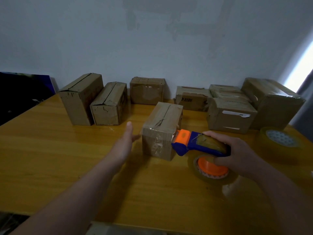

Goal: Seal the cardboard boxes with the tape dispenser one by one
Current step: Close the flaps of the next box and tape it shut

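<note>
We see the small cardboard box (161, 131) standing near the middle of the desk (67, 158), with glossy tape along its top and patches of tape on its near face. The left hand (126, 141) is held out just beside the box's left side, fingers straight, thumb raised, holding nothing. We cannot tell whether its fingertips touch the cardboard.

The right hand (237, 150) is on the box's other side, wrapped around the blue body of the tape dispenser (194, 143). The dispenser's orange head meets the box's near right top corner, so the box sits between our two hands. The dispenser's tape roll (211, 168), on an orange hub, sits under the right hand, close over the desk.

A spare tape roll (281, 139) lies flat near the desk's right edge. Along the far edge we see two tall boxes (81, 99) toward the left corner, a middle box (147, 91), and a cluster of boxes (230, 114) toward the right corner.
</note>
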{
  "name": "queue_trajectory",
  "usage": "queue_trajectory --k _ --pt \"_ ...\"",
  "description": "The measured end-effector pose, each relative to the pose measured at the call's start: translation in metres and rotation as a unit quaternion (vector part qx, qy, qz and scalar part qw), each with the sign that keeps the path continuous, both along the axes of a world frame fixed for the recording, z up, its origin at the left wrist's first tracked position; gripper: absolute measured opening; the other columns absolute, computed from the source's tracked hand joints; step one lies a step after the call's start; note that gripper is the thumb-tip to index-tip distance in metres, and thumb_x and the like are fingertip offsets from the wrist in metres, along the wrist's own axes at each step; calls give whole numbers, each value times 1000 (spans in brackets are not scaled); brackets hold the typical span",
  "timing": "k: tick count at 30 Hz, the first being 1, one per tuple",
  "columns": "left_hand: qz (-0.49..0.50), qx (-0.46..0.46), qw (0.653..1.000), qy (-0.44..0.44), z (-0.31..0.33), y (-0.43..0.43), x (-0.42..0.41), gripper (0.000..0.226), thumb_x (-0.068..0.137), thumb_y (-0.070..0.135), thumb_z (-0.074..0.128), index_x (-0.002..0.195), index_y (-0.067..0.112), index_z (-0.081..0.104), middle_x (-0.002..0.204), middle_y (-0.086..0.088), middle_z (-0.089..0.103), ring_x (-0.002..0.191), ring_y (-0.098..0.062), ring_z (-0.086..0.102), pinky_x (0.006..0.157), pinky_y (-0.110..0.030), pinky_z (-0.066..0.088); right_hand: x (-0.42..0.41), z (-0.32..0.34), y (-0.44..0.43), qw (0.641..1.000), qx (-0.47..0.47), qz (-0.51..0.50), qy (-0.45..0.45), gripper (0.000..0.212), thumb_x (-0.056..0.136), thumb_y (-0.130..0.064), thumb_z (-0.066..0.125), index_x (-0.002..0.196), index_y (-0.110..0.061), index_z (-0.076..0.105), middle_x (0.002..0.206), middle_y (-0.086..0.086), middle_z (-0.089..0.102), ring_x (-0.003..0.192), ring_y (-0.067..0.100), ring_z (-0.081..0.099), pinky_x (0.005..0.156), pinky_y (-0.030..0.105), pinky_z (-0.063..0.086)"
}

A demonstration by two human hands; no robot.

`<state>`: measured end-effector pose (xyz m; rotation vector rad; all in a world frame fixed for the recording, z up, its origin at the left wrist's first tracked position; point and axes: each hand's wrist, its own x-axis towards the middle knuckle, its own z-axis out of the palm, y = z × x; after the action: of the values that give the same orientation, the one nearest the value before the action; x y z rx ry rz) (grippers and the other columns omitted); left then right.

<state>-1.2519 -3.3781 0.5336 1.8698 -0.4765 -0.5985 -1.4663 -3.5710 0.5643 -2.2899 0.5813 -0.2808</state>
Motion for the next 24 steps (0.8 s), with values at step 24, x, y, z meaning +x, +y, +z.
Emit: queue_trajectory --k 24 --pt "-254 195 763 -562 25 -29 -16 71 91 21 56 147 39 16 155 16 17 142 -3 15 110 -22 4 -17 0 4 1000 14 -1 -18 77 74 -11 77 122 -55 36 105 -20 50 81 -3 58 56 9 46"
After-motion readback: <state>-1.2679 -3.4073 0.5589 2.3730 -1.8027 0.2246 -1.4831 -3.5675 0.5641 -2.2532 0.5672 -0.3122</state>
